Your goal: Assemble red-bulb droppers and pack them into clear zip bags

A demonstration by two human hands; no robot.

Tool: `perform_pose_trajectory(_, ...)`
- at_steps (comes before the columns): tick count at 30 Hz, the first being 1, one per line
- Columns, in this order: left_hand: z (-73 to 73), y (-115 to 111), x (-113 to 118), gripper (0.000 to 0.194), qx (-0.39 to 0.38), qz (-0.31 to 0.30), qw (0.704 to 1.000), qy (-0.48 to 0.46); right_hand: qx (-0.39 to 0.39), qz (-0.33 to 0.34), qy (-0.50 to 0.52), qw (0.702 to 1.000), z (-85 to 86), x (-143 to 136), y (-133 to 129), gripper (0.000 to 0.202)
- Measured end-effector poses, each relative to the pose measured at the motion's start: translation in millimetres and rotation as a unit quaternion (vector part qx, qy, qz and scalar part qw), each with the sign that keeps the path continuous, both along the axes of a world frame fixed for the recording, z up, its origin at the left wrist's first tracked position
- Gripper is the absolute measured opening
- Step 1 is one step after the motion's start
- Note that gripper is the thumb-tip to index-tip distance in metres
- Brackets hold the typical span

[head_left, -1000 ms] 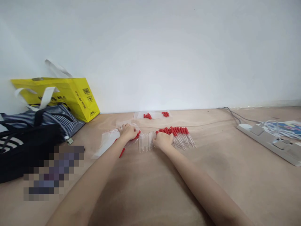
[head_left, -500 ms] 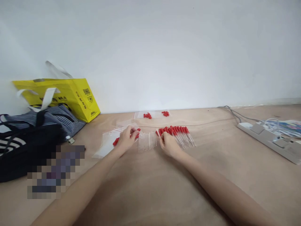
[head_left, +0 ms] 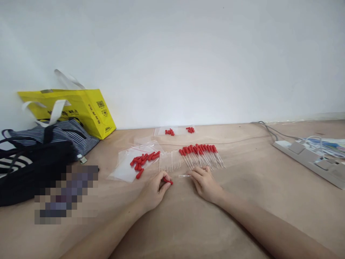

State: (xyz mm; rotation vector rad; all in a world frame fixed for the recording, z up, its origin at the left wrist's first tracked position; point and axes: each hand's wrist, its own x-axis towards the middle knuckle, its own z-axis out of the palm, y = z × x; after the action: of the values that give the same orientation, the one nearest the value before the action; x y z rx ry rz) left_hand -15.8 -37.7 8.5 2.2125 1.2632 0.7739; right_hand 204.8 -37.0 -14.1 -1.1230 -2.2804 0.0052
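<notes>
Fingers of the left hand (head_left: 154, 191) pinch a red bulb (head_left: 168, 181) over the table (head_left: 172, 226), nearer the person than the row of clear tubes (head_left: 169, 160), while those of the right hand (head_left: 206, 184) pinch a thin tube (head_left: 183, 176) held crosswise, its free end toward the bulb. Slim and seemingly smooth, that tube could twist or slip under too loose a grip, and a careless sweep of the right hand could skew the red-topped tubes (head_left: 202, 148) just beyond it.
</notes>
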Motion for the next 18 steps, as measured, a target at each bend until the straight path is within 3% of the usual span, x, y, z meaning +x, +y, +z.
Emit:
perform_pose_trajectory(5, 1.8, -0.4, -1.6, 0.002, 0.050, 0.002, 0.999, 0.018, -0.010, 0.011, 0.007, 1.000, 1.3, -1.8, -0.3, 0.021)
perform_pose_trajectory(9, 0.9, 2.3, -5.0, 0.021, 0.081, 0.020, 0.995, 0.057, -0.022, 0.015, 0.019, 0.999, 2.0, -1.6, -1.0, 0.020)
perform_pose_trajectory(13, 0.7, 2.2, -4.9, 0.017, 0.100, 0.009, 0.991, 0.087, -0.017, 0.019, 0.023, 0.999, 3.8, -3.3, -2.4, 0.020)
perform_pose_trajectory(18, 2.2, -3.1, 0.4, 0.016, 0.118, 0.047, 0.986, 0.110, -0.009, 0.029, 0.032, 0.999, 6.6, -8.9, -9.4, 0.019)
